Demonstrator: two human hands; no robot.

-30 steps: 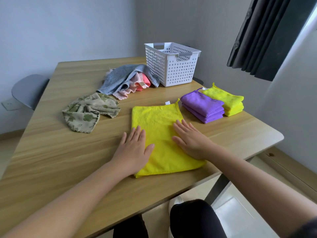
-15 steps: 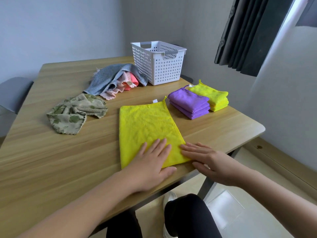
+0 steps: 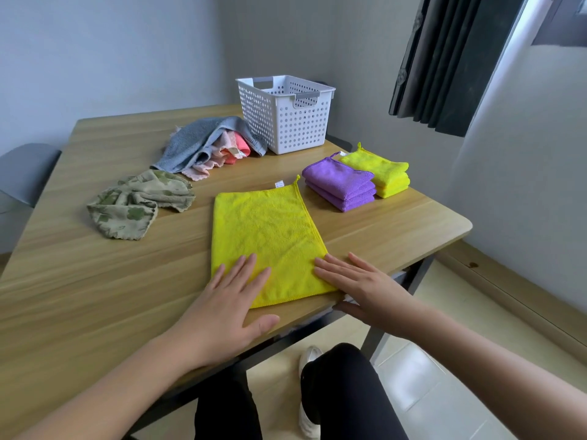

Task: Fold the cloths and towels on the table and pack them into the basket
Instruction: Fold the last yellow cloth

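Note:
A yellow cloth (image 3: 266,236), folded once into a long rectangle, lies flat near the table's front edge. My left hand (image 3: 222,306) rests flat on its near left corner, fingers straight. My right hand (image 3: 362,287) lies flat at its near right corner, at the table edge, thumb under the rim. A white perforated basket (image 3: 286,122) stands at the back. Folded purple cloths (image 3: 340,185) and folded yellow cloths (image 3: 381,173) are stacked to the right.
A crumpled green patterned cloth (image 3: 136,203) lies at the left. A grey towel (image 3: 197,144) covers pink cloths (image 3: 228,152) beside the basket. The wooden table (image 3: 79,281) ends close to my body. A dark curtain (image 3: 444,58) hangs at the right.
Both hands slid down the yellow cloth toward me, from its middle to its near edge. The right hand has come back onto the near right corner.

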